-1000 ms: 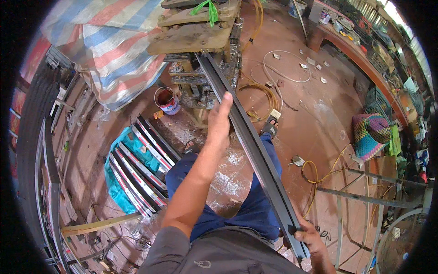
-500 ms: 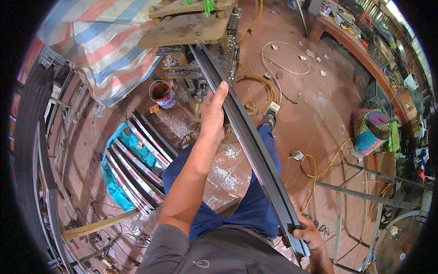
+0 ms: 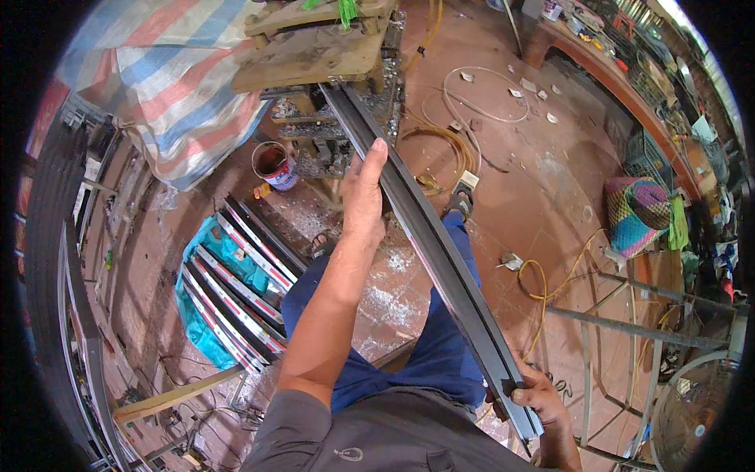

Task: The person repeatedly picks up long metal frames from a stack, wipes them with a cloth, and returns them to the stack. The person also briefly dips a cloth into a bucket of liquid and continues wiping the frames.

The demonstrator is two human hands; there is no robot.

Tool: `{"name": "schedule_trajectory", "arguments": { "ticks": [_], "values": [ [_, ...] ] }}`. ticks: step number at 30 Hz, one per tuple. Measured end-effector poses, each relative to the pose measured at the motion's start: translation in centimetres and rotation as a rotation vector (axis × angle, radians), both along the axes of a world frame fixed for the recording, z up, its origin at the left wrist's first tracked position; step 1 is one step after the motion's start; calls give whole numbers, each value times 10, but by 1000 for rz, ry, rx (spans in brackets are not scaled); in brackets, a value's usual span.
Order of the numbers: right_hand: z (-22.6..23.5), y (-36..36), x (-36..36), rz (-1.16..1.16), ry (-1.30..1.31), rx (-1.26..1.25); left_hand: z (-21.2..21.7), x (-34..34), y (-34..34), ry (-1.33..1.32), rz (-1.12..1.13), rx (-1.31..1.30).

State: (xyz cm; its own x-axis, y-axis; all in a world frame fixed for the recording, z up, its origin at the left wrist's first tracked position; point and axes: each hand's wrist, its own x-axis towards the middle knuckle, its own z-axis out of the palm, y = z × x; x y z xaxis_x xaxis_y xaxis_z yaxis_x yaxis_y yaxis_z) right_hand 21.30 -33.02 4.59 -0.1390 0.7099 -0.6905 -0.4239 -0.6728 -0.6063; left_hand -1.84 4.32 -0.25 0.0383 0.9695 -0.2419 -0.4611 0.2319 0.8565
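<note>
A long dark grey metal profile bar (image 3: 429, 228), grooved along its length, runs slantwise across the front of my body. My left hand (image 3: 364, 185) is wrapped round its upper part, thumb on top. Close to the lower end, my right hand (image 3: 540, 401) grips the same bar, with its thumb over the edge. The bar's far end reaches the front of a low machine (image 3: 311, 59) with brown plates and metal chips on it. Whether that end touches the machine I cannot tell. A red and white strip shows along the bar's side.
Several similar bars (image 3: 236, 287) lie on a turquoise sheet at the left. A paint bucket (image 3: 275, 165) stands by the machine, near a striped tarp (image 3: 181, 86). Coiled hose (image 3: 440, 161), yellow cable (image 3: 543, 287), a metal frame (image 3: 629, 326) and a woven basket (image 3: 635, 212) occupy the right.
Both hands keep their hold on the bar. In the picture, its upper end sits slightly lower and further left, its lower end slightly further right; the whole view has shifted a little.
</note>
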Motion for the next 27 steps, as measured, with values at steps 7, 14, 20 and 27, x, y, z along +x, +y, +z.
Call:
{"name": "schedule_trajectory", "arguments": {
  "ticks": [7, 14, 20, 27],
  "values": [
    [3, 1, -1, -6, -6, -27, -4, 3, 2, 37, 32, 43],
    [0, 2, -6, -17, 20, -23, -7, 1, 1, 26, 17, 63],
    [-6, 4, -8, 12, 24, 24, -5, 0, -1, 23, 19, 43],
    [2, 4, -12, 30, 26, 47, 7, -3, -5, 92, -10, 44]
  ]
}}
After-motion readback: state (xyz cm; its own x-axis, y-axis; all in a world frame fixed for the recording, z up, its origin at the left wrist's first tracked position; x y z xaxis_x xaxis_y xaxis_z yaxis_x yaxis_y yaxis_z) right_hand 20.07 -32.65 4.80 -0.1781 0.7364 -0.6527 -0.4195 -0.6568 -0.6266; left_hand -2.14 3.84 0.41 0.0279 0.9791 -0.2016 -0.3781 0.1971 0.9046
